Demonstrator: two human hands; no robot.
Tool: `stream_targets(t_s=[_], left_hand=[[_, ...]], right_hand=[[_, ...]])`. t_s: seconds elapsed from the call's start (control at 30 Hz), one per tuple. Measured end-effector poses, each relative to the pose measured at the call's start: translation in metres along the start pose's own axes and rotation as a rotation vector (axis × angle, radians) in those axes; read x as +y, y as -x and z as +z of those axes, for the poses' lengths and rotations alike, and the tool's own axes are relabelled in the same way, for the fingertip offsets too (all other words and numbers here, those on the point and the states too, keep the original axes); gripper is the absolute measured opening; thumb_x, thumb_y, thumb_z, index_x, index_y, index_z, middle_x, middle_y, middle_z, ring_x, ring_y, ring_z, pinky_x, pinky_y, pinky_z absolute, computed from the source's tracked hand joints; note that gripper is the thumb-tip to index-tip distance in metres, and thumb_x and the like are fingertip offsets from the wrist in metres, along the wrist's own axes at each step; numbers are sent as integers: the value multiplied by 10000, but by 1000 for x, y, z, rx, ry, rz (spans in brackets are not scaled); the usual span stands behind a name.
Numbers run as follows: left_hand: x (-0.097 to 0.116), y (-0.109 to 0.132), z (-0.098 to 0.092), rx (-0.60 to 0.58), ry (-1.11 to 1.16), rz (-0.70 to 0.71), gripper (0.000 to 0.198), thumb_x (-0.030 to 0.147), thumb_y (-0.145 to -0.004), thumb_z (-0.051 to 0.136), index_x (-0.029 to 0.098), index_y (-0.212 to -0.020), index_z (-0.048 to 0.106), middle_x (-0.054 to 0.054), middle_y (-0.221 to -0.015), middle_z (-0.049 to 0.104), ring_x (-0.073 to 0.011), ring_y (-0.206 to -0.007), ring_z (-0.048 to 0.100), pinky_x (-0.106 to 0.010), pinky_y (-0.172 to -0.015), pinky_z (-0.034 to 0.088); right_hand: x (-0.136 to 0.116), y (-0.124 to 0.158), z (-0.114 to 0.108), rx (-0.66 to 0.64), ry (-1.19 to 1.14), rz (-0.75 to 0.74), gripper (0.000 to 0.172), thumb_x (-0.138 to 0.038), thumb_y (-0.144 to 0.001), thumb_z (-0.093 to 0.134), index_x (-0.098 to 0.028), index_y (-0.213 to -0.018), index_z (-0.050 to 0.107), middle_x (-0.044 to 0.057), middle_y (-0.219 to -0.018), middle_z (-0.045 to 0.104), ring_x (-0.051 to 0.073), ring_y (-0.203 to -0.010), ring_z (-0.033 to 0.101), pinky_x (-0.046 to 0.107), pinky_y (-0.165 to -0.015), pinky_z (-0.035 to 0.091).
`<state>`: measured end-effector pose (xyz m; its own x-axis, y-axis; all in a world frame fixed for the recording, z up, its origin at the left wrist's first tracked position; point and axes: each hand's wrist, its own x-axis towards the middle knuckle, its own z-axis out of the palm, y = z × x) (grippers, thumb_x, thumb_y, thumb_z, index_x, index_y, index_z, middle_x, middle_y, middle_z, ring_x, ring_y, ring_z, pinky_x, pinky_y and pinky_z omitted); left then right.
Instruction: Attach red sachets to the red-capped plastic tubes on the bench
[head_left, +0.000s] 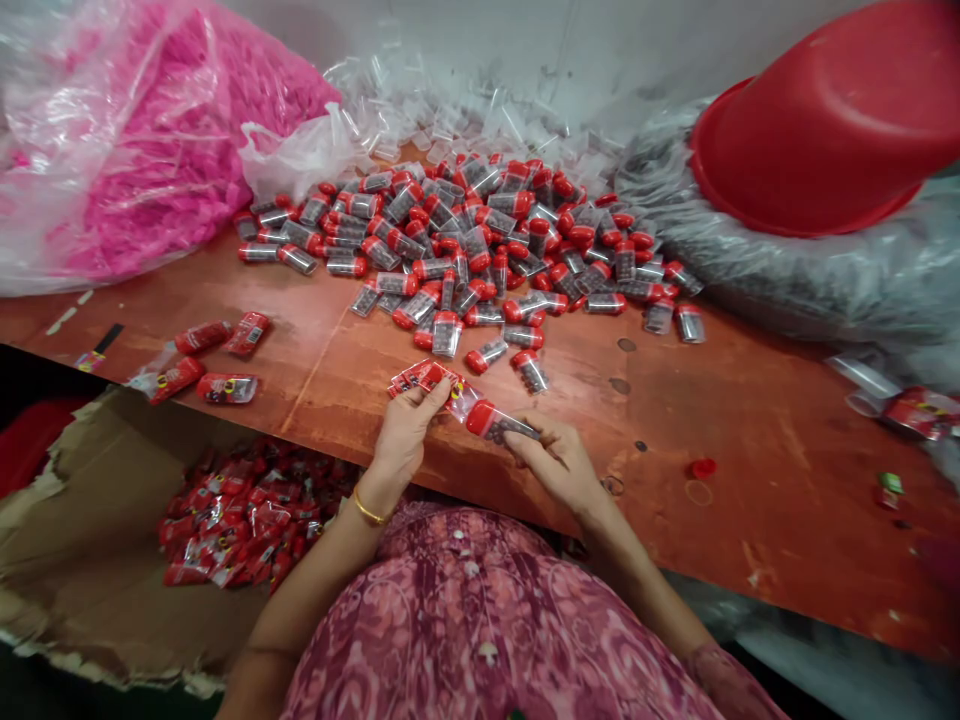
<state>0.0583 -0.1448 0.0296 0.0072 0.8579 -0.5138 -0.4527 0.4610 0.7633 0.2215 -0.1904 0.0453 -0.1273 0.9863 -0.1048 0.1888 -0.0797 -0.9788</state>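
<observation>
My left hand (406,432) pinches a small fan of red printed plastic sleeves (417,376) between thumb and fingers. In my right hand (556,456) is a small clear container (496,424) with a red cap and dark contents, gripped at its clear end. Its red cap points left and meets the open end of the nearest sleeve; I cannot tell how far inside it is. Just beyond my hands, loose containers (531,371) of the same kind lie at the near edge of a large pile (450,235).
Sleeved containers (229,388) lie on the red table (337,350) at left. Below, a cardboard box (97,560) holds many red packets (240,515). A bag of pink pieces (172,130) stands back left. A red tub (832,120) rests on a plastic bag (765,270) at right.
</observation>
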Motion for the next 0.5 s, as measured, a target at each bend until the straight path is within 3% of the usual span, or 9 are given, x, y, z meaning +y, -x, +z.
stream_targets(t_s=[0.2, 0.37, 0.5], left_hand=[[-3, -1, -4, -17, -51, 77, 363, 396, -454, 839, 132, -646, 679, -2, -630, 671, -88, -570, 563, -207, -565, 444], [-3, 1, -2, -83, 10, 51, 413, 441, -481, 820, 147, -724, 660, 8, -657, 671, -103, -581, 588, -238, -611, 482], [-7, 3, 5, -50, 54, 85, 424, 371, -434, 850, 146, -725, 639, 20, -671, 670, -88, -596, 587, -228, -656, 481]], right_hand=[[7, -7, 1, -63, -126, 130, 245, -386, -725, 546, -194, -583, 489, -58, -474, 394, 74, -424, 332, 211, -410, 256], [8, -10, 8, -31, -93, 84, 256, -413, -734, 571, -193, -622, 503, -55, -520, 405, 77, -457, 350, 213, -429, 269], [14, -13, 15, -53, -104, 44, 275, -439, -781, 548, -198, -660, 497, -57, -536, 397, 77, -462, 340, 218, -437, 277]])
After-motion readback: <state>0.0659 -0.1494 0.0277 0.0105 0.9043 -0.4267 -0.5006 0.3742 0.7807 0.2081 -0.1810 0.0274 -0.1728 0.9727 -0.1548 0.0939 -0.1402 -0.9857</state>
